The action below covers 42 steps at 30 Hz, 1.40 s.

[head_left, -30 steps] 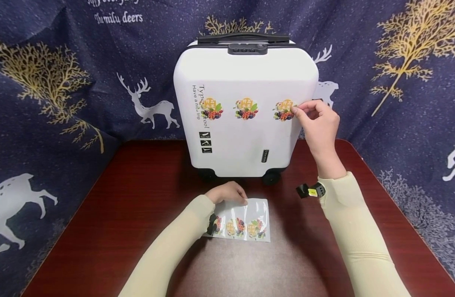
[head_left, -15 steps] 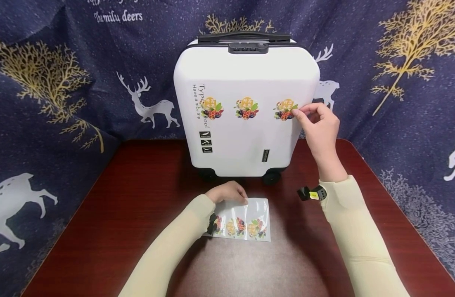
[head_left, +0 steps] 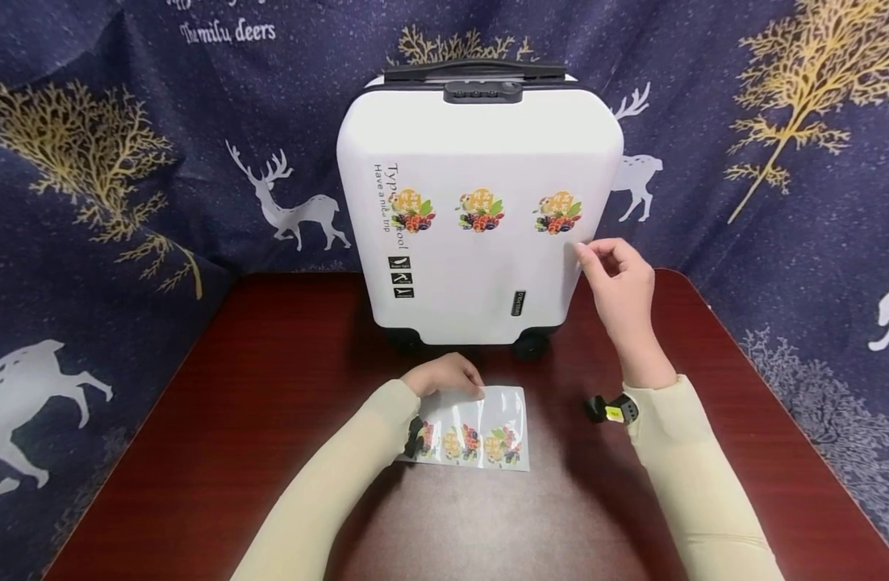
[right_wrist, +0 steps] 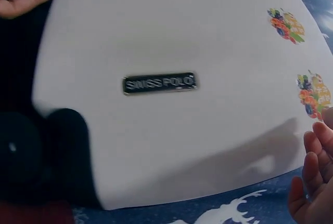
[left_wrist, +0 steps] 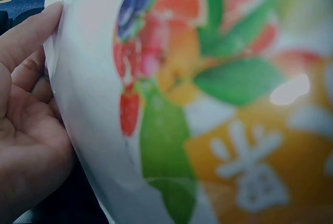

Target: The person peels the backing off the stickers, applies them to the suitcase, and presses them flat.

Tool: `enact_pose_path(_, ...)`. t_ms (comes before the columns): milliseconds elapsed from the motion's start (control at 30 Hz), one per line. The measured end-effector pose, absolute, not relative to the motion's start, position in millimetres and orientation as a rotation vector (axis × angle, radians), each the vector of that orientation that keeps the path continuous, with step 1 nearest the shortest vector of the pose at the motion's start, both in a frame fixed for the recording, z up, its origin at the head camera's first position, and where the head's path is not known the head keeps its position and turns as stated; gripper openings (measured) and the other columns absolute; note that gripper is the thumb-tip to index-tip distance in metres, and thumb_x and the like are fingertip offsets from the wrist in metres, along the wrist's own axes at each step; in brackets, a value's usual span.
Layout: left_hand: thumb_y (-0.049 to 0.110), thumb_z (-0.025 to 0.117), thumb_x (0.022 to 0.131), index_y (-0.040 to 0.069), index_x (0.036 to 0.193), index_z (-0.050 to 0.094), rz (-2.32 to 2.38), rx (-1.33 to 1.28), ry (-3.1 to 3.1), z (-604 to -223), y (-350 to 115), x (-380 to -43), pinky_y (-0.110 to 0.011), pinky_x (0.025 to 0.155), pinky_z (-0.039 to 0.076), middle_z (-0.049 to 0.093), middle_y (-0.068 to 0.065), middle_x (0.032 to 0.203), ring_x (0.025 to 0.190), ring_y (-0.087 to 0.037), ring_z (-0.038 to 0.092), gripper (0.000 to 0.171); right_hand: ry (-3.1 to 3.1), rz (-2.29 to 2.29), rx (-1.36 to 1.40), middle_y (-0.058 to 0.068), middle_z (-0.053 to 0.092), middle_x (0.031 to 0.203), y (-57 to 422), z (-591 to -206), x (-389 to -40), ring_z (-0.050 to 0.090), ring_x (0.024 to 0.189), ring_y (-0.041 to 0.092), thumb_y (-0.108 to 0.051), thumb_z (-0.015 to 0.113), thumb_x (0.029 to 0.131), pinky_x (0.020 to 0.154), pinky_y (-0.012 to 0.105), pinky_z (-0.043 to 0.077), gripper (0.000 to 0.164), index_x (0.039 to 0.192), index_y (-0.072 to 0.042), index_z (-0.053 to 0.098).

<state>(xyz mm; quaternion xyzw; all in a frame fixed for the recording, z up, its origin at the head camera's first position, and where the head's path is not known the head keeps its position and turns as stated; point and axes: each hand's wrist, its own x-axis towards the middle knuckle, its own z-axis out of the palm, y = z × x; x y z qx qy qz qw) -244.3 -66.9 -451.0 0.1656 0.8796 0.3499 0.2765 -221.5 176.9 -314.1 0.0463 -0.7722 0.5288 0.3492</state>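
Observation:
A white suitcase (head_left: 459, 278) stands upright on the table, with three fruit stickers in a row across its front: a left sticker (head_left: 413, 213), a middle sticker (head_left: 481, 211) and a right sticker (head_left: 558, 214). Just below and right of the right sticker is my right hand (head_left: 622, 282), thumb and forefinger close together, with nothing seen between them. In the right wrist view its fingers (right_wrist: 312, 169) are loosely bent beside the suitcase. My left hand (head_left: 444, 376) pinches the upper edge of a glossy sticker sheet (head_left: 504, 406), thumb in front; the sheet fills much of the left wrist view.
The dark red table (head_left: 270, 387) carries the suitcase, whose black wheels (head_left: 532, 345) are behind the sheet. A dark blue cloth (head_left: 219, 97) with deer and gold trees hangs behind. A black nameplate (right_wrist: 160, 83) is on the suitcase's lower front.
My right hand has come off the right sticker's edge and moved down, leaving the sticker on the suitcase. The left hand and the sheet have stayed in place.

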Motion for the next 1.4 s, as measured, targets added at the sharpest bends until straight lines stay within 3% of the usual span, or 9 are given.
enact_pose_path(300,0.016,0.076,0.090,0.009,0.103,0.080,0.946,0.454,2.366,-448.2,-67.1,-241.9,-0.023,0.085,0.046,0.075,-0.004,0.107,0.090,-0.010,0.056,0.015,-2.039,1.430,0.080,-0.034,0.054,0.072,174.5,-342.3,-213.2,0.047,0.071,-0.004,-0.016,0.072,0.096,0.065,0.014,0.039,0.023,0.098,0.007,0.069)
enact_pose_path(867,0.018,0.076,0.090,0.011,0.105,0.080,0.968,0.462,2.378,-452.9,-68.8,-242.7,-0.026,0.089,0.047,0.075,-0.003,0.114,0.095,-0.011,0.057,0.016,-2.253,1.576,-0.001,-0.030,0.057,0.079,173.4,-400.6,-195.4,0.052,0.079,-0.003,-0.018,0.071,0.097,0.072,0.012,0.042,0.022,0.108,0.001,0.068)
enact_pose_path(1133,0.018,0.075,0.091,0.011,0.105,0.080,0.979,0.496,2.407,-458.2,-70.1,-242.1,-0.025,0.086,0.046,0.076,-0.005,0.113,0.092,-0.011,0.057,0.017,-2.417,1.567,-0.007,-0.012,0.062,0.089,175.1,-418.2,-191.0,0.054,0.080,-0.004,-0.019,0.070,0.096,0.074,0.016,0.044,0.025,0.113,-0.001,0.066)
enact_pose_path(1400,0.019,0.072,0.093,0.008,0.108,0.078,1.059,0.498,2.390,-455.2,-72.4,-239.6,-0.024,0.079,0.046,0.075,-0.008,0.112,0.088,-0.012,0.059,0.019,-2.526,1.601,-0.029,-0.003,0.062,0.102,190.9,-429.1,-187.2,0.053,0.087,-0.003,-0.025,0.065,0.100,0.078,0.014,0.045,0.033,0.122,-0.001,0.061)
